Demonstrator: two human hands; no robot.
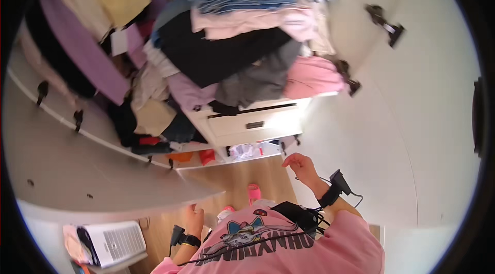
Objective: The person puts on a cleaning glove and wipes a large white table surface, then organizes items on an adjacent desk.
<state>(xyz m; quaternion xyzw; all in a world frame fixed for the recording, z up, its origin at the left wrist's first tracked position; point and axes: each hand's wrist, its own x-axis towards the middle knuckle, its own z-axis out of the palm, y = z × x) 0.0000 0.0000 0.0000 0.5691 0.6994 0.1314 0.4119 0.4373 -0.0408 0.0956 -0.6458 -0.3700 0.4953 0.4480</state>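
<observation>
My right hand (300, 165) is raised in front of me, fingers loosely curled and apart, holding nothing, close to the lower edge of the white right wardrobe door (412, 119). My left hand (194, 217) hangs low beside my pink shirt, near the bottom edge of the white left wardrobe door (77, 171); its fingers are partly hidden. Both wrists carry black straps with small devices. In front of me the open wardrobe holds a stack of folded clothes (242, 31) above a white drawer (252, 122), with hanging garments (87, 42) to the left.
Wooden floor (242, 176) lies below, with my pink slippers (252, 191) on it. A white appliance (113, 243) stands at the lower left. Small items sit on the wardrobe's bottom shelf (242, 151). Dark hinges (386, 23) are fixed to the right door.
</observation>
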